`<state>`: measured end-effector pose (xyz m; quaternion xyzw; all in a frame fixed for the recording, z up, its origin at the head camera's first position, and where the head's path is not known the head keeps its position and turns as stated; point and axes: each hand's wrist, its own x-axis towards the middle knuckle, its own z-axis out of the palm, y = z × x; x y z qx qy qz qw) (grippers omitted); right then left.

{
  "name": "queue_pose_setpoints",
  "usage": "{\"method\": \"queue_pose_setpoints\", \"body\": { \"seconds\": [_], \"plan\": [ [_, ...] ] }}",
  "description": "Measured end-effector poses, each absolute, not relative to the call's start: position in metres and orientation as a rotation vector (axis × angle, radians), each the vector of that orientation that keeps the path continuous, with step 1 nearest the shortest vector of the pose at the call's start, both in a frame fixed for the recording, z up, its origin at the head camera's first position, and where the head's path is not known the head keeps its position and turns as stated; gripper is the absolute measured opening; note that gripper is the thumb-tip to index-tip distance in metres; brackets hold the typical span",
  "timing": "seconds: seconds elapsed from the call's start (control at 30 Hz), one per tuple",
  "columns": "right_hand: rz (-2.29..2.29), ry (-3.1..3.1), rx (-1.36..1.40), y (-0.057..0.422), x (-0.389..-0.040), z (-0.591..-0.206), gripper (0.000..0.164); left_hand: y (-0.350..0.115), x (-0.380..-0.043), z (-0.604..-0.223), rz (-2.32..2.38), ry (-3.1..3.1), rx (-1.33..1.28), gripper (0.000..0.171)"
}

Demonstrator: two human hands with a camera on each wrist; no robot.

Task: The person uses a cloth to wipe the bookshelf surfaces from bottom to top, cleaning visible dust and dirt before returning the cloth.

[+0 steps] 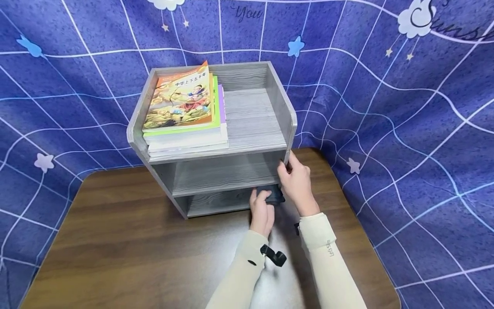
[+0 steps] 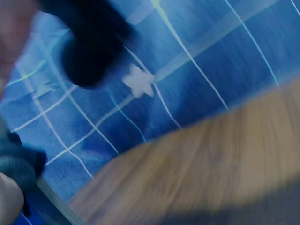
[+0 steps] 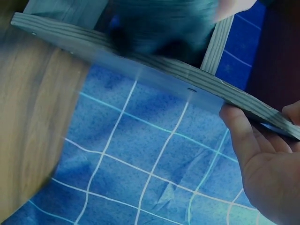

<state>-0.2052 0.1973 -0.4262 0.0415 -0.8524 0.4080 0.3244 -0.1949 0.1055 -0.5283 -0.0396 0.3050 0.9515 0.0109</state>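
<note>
A small grey wood-grain bookshelf point(image 1: 231, 189) stands on the brown table. My right hand point(image 1: 296, 182) grips the front edge of its right side panel; in the right wrist view the same hand point(image 3: 272, 164) has its thumb and fingers on either side of the board. My left hand point(image 1: 262, 212) is at the right end of the bottom compartment, holding a dark blue-grey object point(image 1: 275, 195). Seen from the right wrist, that object point(image 3: 164, 23) is blurred, with black rounded parts along its lower edge; I cannot tell its kind.
A stack of books point(image 1: 181, 107) lies on the left of the top shelf, an orange-covered one uppermost. Blue curtains point(image 1: 386, 107) with a white line grid hang behind and beside the table point(image 1: 135, 257). A black strap point(image 1: 274, 255) hangs at the left wrist.
</note>
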Motion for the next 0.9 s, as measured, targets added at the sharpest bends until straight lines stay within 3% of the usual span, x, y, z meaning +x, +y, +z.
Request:
{"method": "queue_pose_setpoints", "body": {
  "seconds": [0.23,0.9],
  "plan": [
    [1.044,-2.241,0.111,0.197,-0.207,-0.426,0.013,0.097,-0.197,-0.515,2.988,0.336,-0.126,0.079],
    [1.021,-2.219,0.119,0.196,-0.207,-0.429,0.019,0.069,-0.204,-0.515,2.979,-0.074,-0.113,0.084]
  ]
}}
